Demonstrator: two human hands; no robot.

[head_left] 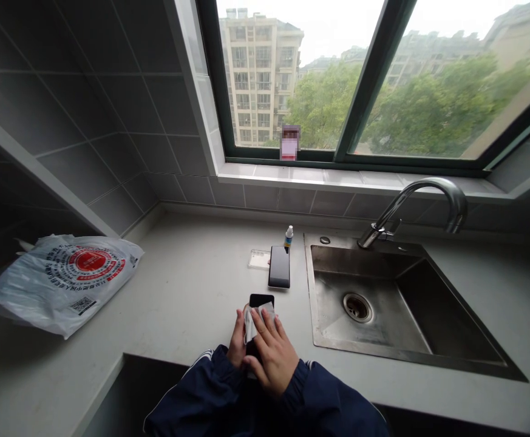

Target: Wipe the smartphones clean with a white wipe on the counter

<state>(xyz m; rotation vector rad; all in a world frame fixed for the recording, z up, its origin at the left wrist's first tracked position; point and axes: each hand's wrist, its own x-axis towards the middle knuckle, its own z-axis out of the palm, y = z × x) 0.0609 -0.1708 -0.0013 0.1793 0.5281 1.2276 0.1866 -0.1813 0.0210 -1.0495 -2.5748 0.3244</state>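
Note:
A black smartphone [261, 299] is held upright-lengthwise near the front edge of the counter, its dark screen facing up. My left hand [236, 341] grips it along the left side, thumb toward the top. Over the screen lies a light grey cleaning cloth [249, 331] with a zigzag edge. My right hand [272, 352] presses that cloth onto the glass, fingers spread across it and partly hiding it. Just beyond are a second dark phone [279, 267], a clear phone case [258, 260] partly behind it, and a small white spray bottle [289, 235].
To the right, a steel sink [422, 355] is set in the pale counter [192, 267], with a chrome faucet [410, 194] arching over it. A printed white plastic bag [64, 279] lies at the left. A window with a sill [305, 175] is behind.

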